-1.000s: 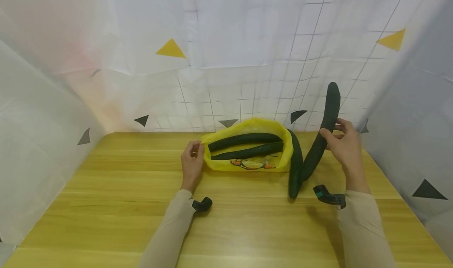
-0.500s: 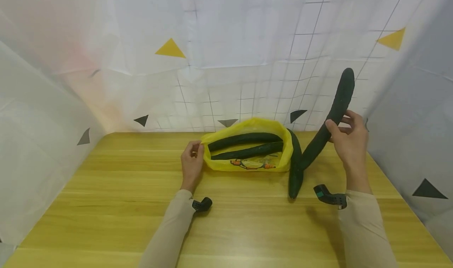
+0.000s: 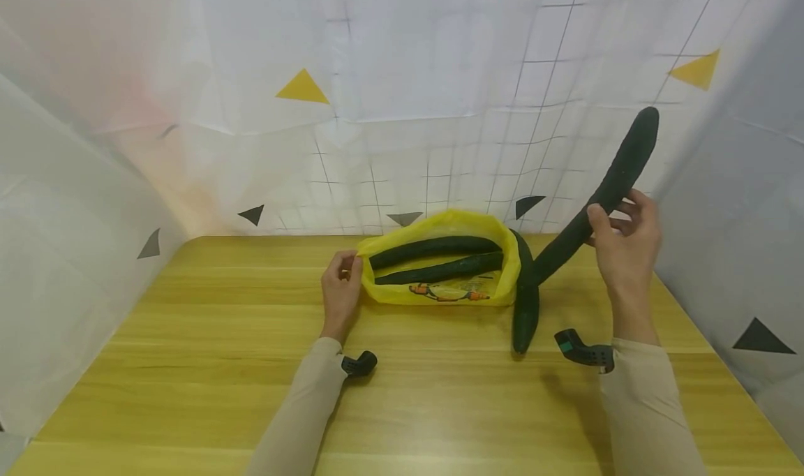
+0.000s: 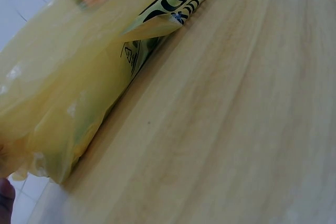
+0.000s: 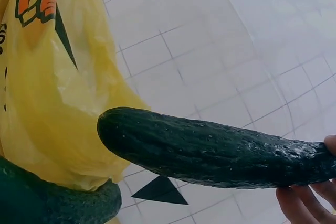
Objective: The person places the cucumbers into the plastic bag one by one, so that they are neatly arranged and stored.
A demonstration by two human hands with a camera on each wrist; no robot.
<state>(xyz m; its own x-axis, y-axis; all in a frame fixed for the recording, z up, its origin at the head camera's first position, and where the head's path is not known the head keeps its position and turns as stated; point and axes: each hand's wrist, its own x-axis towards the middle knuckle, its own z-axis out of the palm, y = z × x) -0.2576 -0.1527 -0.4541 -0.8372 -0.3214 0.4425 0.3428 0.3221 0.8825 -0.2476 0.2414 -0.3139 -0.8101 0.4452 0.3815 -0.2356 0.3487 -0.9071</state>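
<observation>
A yellow plastic bag [image 3: 402, 294] with printed pictures stands with its mouth spread at the back of the table. Inside it lie two dark green cucumbers [image 3: 433, 244]. My left hand [image 3: 341, 291] pinches the bag's left rim between thumb and fingers. To the right, my right hand [image 3: 627, 253] grips a long cucumber [image 3: 618, 172] around its middle, raised and slanting up to the right. Its lower end overlaps another cucumber [image 3: 526, 319] that lies against the bag's right side. In the right wrist view the held cucumber [image 5: 210, 153] points toward the bag [image 5: 63, 114].
The wooden table [image 3: 188, 364] reaches back to a white sheet wall [image 3: 402, 64] with grid lines and coloured triangles. Further sheets hang at the left and right. A black camera mount [image 3: 584, 350] sits on the right wrist, another mount [image 3: 359, 363] on the left.
My right hand has moved right and slightly up, tilting the cucumber further to the right, with its lower end rising too. The left hand and the bag have stayed still.
</observation>
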